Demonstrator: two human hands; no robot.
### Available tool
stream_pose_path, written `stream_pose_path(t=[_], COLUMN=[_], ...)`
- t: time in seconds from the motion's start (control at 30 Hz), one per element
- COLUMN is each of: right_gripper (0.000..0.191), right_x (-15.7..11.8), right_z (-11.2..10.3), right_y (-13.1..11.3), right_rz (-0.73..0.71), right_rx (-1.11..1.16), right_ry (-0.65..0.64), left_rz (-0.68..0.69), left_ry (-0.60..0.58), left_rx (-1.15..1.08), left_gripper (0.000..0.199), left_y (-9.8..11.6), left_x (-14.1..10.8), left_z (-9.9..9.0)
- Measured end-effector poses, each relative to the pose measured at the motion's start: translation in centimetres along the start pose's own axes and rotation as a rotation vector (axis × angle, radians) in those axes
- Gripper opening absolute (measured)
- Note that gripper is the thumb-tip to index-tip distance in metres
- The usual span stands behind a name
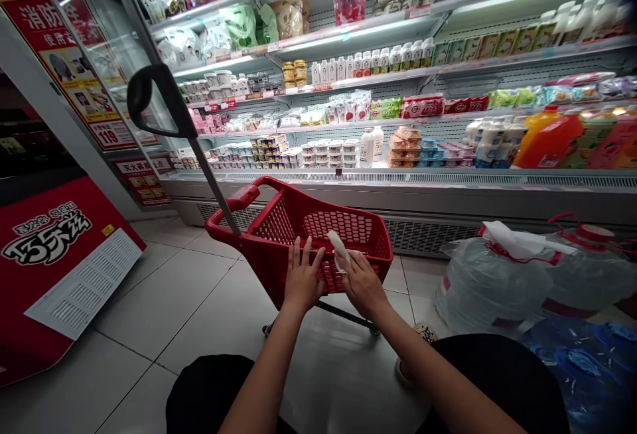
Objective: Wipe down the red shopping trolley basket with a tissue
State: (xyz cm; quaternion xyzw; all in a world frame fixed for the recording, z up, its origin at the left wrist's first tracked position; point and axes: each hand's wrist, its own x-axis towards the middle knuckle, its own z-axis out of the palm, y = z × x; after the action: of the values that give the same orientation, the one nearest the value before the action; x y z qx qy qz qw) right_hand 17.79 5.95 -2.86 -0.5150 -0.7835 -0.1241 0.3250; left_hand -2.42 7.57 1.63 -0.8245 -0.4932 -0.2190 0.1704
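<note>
A red plastic shopping cart (343, 212) with lattice walls stands in front of me on the floor. My left hand (302, 278) lies on its near side wall, fingers stretched out and spread, holding nothing. My right hand (362, 281) is at the same wall, farther right, with a white tissue (338, 247) held at its fingers. Part of the tissue sticks up above the cart's rim; the rest is hidden behind the fingers. The cart's red handle (243, 197) is at its left end, beside a grey pole (213, 178) with a black grip (164, 102).
A refrigerated shelf unit (428, 180) with bottles, cups and packets runs along the back. Large wrapped water bottles (492, 281) and blue-capped bottles (582, 361) stand close on my right. A red freezer case (60, 275) is at left. My dark-clothed knees frame the tiled floor (164, 314).
</note>
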Motion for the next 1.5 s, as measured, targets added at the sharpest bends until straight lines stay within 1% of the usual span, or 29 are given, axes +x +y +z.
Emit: stream_pose_path(t=[0.03, 0.1, 0.33, 0.47, 0.53, 0.6, 0.7, 0.83, 0.93, 1.0, 1.1, 1.23, 1.3, 1.4, 1.5], right_gripper=[0.062, 0.063, 0.063, 0.064, 0.063, 0.062, 0.06, 0.056, 0.057, 0.058, 0.059, 0.062, 0.063, 0.065, 0.067], right_x=[0.2, 0.0, -3.0, -4.6, -5.2, -5.4, -4.6, -2.2, -1.3, -1.7, -3.1, -4.9, -5.5, -6.3, -7.0], right_z=[0.1, 0.1, -1.3, -1.5, -1.4, -1.2, -1.0, -0.7, -0.9, -1.4, -2.5, -3.5, -3.7, -3.9, -4.1], right_y=[-0.3, 0.0, 4.9, 6.2, 6.2, 5.6, 4.1, 1.7, 1.0, 1.4, 3.0, 5.8, 6.7, 6.6, 4.9], right_rz=[-0.011, -0.012, 0.088, 0.16, 0.192, 0.231, 0.254, 0.115, 0.048, 0.021, 0.008, 0.105, 0.132, 0.13, 0.107], right_rx=[0.002, -0.003, -0.068, -0.1, -0.111, -0.124, -0.144, -0.147, -0.14, -0.134, -0.125, -0.117, -0.116, -0.123, -0.131], right_ry=[-0.007, -0.02, -0.042, -0.035, -0.026, -0.006, 0.014, -0.006, -0.002, -0.005, -0.007, 0.009, 0.012, 0.021, 0.033], left_rz=[0.0, 0.006, 0.039, 0.043, 0.039, 0.023, 0.006, 0.015, 0.015, 0.023, 0.055, 0.053, 0.045, 0.045, 0.029], left_ry=[0.003, 0.005, -0.01, -0.023, -0.025, -0.031, -0.056, -0.062, -0.047, -0.045, -0.055, -0.055, -0.046, -0.036, -0.02], left_rx=[-0.004, -0.02, -0.082, -0.102, -0.093, -0.074, -0.049, -0.048, -0.065, -0.06, -0.054, -0.08, -0.1, -0.129, -0.136], left_gripper=[0.086, 0.087, 0.09, 0.093, 0.092, 0.092, 0.093, 0.089, 0.085, 0.086, 0.09, 0.091, 0.091, 0.087, 0.082], left_y=[0.0, 0.1, -0.1, -0.8, -1.1, -0.9, 0.7, 4.0, 5.4, 5.5, 5.0, 5.3, 5.6, 6.0, 5.9], left_x=[-0.1, -0.2, 0.2, 0.9, 1.4, 1.7, 1.8, 1.5, 1.2, 1.1, 1.3, 1.6, 1.6, 1.5, 1.3], left_z=[0.1, 0.1, 0.1, -0.1, -0.1, 0.1, 1.0, 3.1, 4.2, 4.3, 4.1, 3.8, 3.8, 3.6, 3.4])
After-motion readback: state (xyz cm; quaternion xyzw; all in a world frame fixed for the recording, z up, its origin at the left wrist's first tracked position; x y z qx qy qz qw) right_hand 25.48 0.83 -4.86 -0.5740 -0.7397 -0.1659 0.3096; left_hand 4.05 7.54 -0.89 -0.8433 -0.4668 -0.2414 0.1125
